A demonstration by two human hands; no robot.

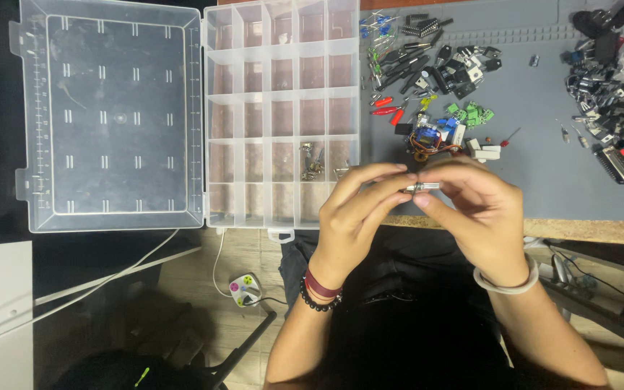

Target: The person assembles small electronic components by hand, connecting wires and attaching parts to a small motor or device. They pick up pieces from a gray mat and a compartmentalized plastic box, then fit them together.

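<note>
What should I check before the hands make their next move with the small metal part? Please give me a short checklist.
1. Part held: ok. Left hand and right hand pinch the small metal part between fingertips.
2. Organizer box open: ok, lid lies flat.
3. Free compartments: ok, most look bare; similar metal parts lie in one.
4. Part above the table: ok, near the table edge.
5. Part undamaged: cannot tell, too small.

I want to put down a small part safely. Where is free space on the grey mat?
The grey mat is bare between the green terminal blocks and the black component pile, down to the table edge. It is crowded near the organizer box, around the black parts.
</note>
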